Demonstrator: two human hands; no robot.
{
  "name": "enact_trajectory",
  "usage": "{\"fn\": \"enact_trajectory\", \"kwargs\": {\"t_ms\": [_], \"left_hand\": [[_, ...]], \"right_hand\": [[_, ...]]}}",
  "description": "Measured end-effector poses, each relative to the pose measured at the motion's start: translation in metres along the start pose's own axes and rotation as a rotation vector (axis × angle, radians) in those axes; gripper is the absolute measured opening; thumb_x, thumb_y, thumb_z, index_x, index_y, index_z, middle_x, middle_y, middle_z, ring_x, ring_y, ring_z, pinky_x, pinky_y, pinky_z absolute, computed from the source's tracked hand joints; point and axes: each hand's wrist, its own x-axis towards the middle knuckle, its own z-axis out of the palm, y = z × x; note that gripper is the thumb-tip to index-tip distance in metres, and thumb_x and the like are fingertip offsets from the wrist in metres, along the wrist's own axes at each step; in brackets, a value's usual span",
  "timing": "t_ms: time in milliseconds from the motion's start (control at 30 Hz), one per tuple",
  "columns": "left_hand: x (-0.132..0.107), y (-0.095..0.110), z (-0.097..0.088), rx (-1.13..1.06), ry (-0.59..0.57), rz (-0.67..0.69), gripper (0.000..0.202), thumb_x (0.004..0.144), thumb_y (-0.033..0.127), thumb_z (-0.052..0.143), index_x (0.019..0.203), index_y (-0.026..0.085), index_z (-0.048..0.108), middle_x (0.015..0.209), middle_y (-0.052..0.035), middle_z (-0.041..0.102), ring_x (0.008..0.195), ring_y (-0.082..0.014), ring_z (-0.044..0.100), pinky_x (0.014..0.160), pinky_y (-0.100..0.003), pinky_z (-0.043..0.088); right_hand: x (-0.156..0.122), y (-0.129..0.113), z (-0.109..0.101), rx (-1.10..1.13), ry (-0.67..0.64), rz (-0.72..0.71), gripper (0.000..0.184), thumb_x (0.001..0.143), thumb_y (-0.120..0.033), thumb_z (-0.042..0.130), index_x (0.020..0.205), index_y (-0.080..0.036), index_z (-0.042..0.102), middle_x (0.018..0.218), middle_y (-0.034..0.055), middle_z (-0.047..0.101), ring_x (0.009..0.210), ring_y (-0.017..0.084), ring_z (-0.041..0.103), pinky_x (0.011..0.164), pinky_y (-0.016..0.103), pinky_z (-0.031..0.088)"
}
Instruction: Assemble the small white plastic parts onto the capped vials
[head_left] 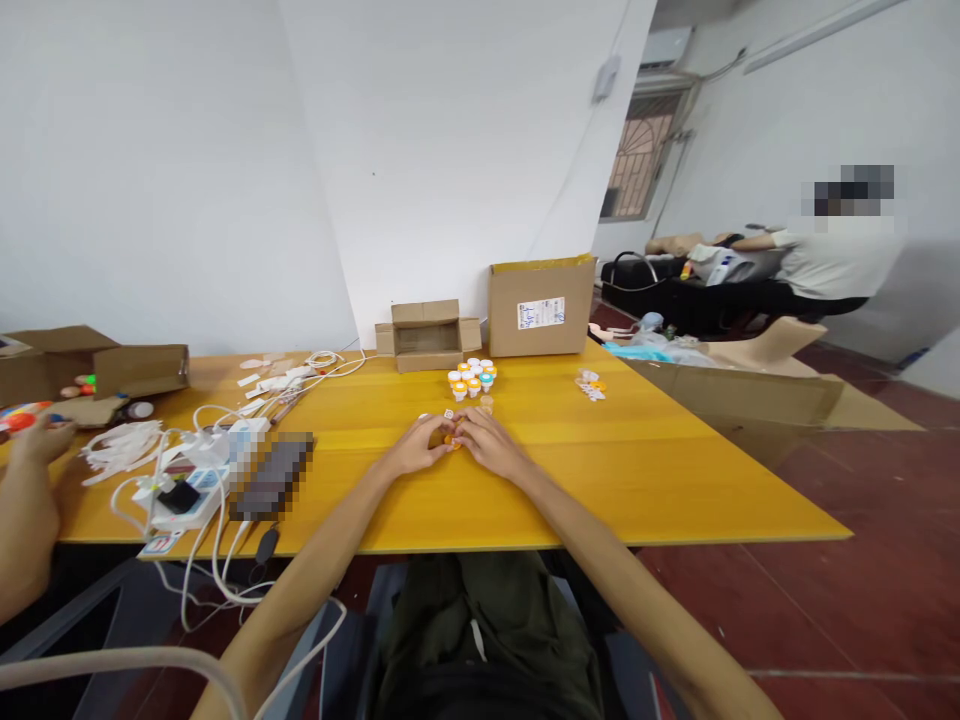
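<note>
Around an orange piece (452,440), left hand (418,445) and right hand (487,440) curve inward.

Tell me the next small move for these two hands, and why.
Perhaps steady the small orange piece with the left hand so the right hand can work it: both curl around it, in front of the white-topped cluster.

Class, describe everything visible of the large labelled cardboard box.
The large box is brown, apparently cardboard, with a yellowish strip along its top edge and a white printed label on its front. It stands upright at the back of the table, right of the smaller open box, perhaps touching its flap. Its contents are hidden.
</note>
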Motion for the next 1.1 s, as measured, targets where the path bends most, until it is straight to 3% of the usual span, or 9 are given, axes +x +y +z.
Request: {"fn": "enact_trajectory", "kwargs": {"t_ms": [800,1100], "left_hand": [[0.0,0.005,-0.002,0.017,-0.017,-0.011,0.017,0.088,0.033,0.062,0.101,0.022,0.067,0.102,-0.0044,0.069,0.1,-0.021,0.062,0.098,-0.038,0.047],[0.0,0.005,-0.002,0.042,-0.013,0.002,0.018,0.088,0.034,0.061,0.1,0.022,0.065,0.104,-0.0057,0.07,0.101,-0.0213,0.063,0.096,-0.038,0.047]], "right_hand": [[-0.002,-0.002,-0.005,-0.05,-0.043,-0.009,0.019,0.092,-0.012,0.052,0.09,-0.022,0.069,0.107,0.0091,0.063,0.101,0.022,0.059,0.088,0.039,0.048],[-0.002,-0.009,-0.013,-0.08,-0.072,-0.045,0.029,0.081,-0.003,0.052,0.091,-0.023,0.071,0.109,0.0083,0.063,0.104,0.023,0.057,0.09,0.04,0.05]]}}
